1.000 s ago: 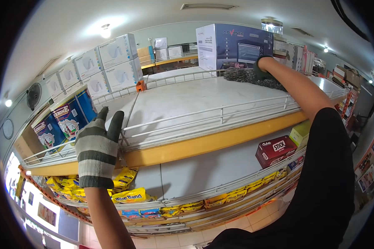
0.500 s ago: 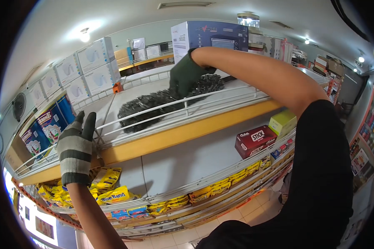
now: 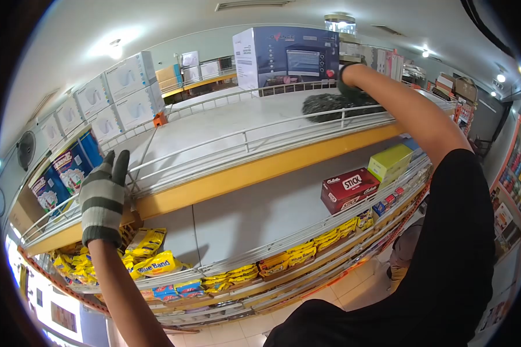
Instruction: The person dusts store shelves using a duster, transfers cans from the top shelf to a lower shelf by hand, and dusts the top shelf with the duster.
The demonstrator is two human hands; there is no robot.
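My right hand, in a dark green glove, is at the right part of the top shelf. It grips a dark, fluffy duster that lies on the shelf surface behind the wire rail. The forearm hides most of its fingers. My left hand, in a grey and dark striped glove, is at the shelf's front edge on the left, by the wire rail. Two of its fingers point up and apart; the others are partly hidden. I cannot make out anything in it.
A large oven box stands behind the top shelf. White boxes are stacked at the left, near blue packages. Below are a red box, a green box and yellow packets. A person's leg shows below right.
My right hand and the duster have moved right along the top shelf, from its middle to its right part. My left hand has stayed nearly in place.
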